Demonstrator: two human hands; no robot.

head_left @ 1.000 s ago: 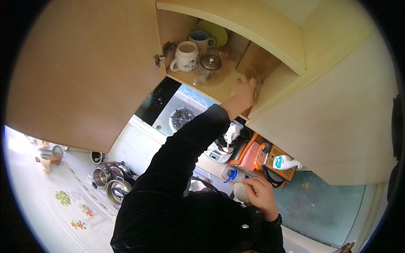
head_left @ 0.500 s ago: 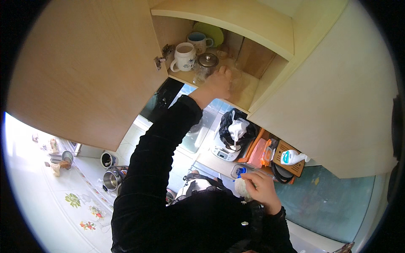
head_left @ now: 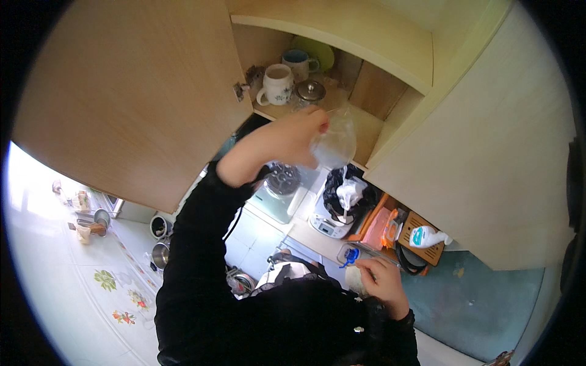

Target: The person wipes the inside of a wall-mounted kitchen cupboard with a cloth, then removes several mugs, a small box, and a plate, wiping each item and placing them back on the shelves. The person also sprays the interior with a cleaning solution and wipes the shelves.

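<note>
My left hand [head_left: 287, 143] is raised in front of the open cupboard, its fingers closed on a clear glass vessel [head_left: 334, 141] with a rounded shape. The vessel is tilted and partly blurred, just outside the shelf's front edge. Behind the hand on the shelf [head_left: 370, 127] stand a white patterned mug [head_left: 278, 85], a blue-lined mug [head_left: 297, 61] and a glass jar with a metal lid [head_left: 311, 91]. Lower down, close to my chest, my right hand [head_left: 386, 283] curls around a pale, rounded, cloth-like bundle [head_left: 354, 279], partly hidden by the fingers.
An open cupboard door [head_left: 131, 104] hangs at left, another door [head_left: 482, 140] at right. Below lie a stove [head_left: 278, 198], a white scale [head_left: 329, 226] beside a black bag [head_left: 334, 189], a white spray bottle [head_left: 427, 236], a wooden board [head_left: 434, 249] and a blue-topped container [head_left: 349, 255].
My left hand has drawn back from the shelf, bringing the clear glass vessel out past its edge. My right hand stays low with the pale bundle. The view has shifted slightly.
</note>
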